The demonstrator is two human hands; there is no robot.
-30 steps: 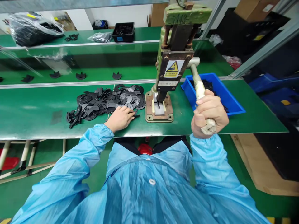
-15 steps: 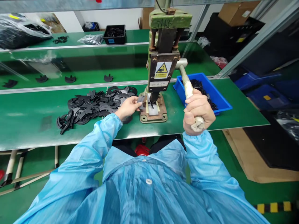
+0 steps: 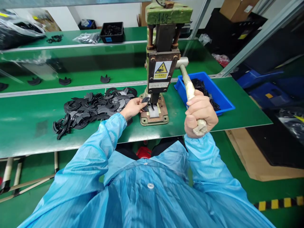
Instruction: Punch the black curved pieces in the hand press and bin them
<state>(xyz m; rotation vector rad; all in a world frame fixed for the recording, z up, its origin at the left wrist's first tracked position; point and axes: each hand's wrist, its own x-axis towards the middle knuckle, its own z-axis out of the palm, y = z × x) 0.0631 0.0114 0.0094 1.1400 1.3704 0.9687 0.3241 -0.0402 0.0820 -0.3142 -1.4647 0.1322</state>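
My right hand (image 3: 200,113) is wrapped round the lever handle (image 3: 188,85) of a green hand press (image 3: 159,68). Between the fingertips of my left hand (image 3: 133,108) is a curved black plastic part (image 3: 145,103), held at the left side of the press base (image 3: 164,117). The press's dark ram (image 3: 155,97) is down near a small black piece on the pale pad (image 3: 154,112); whether they touch I cannot tell. Beside my left hand lies a pile of curved black parts (image 3: 95,107).
A blue bin (image 3: 223,100) with black pieces stands right of the press, behind my right hand. Several single curved parts (image 3: 64,81) lie on the strip beyond the pile. A black tray (image 3: 112,37) of pieces sits at the back. The bench edge (image 3: 161,136) runs before me.
The view has shifted slightly. The black part in my left hand has turned a little against the press base. My right hand stays on the lever, which is at about the same angle.
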